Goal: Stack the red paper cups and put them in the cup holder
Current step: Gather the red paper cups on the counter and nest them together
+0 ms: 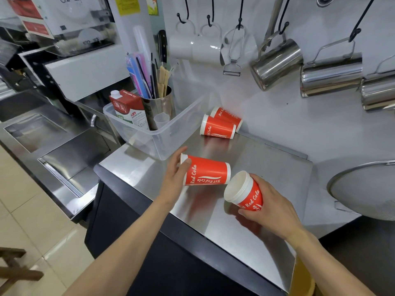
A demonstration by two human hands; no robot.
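Steel counter (pixel 245 210) under my hands: left hand (pixel 174 178) grips one red cup (pixel 208 174), right hand (pixel 269 207) clasps another cup (pixel 245 192); two more cups (pixel 218 127) lie beside the plastic bin (pixel 162 144).

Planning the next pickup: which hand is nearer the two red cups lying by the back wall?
Left. The left hand, holding a cup on its side, is just in front of the two cups; the right hand, gripping another cup, is farther back and to the right.

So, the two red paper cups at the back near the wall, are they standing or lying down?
Lying down. Both red paper cups, front and rear, rest on their sides on the steel counter.
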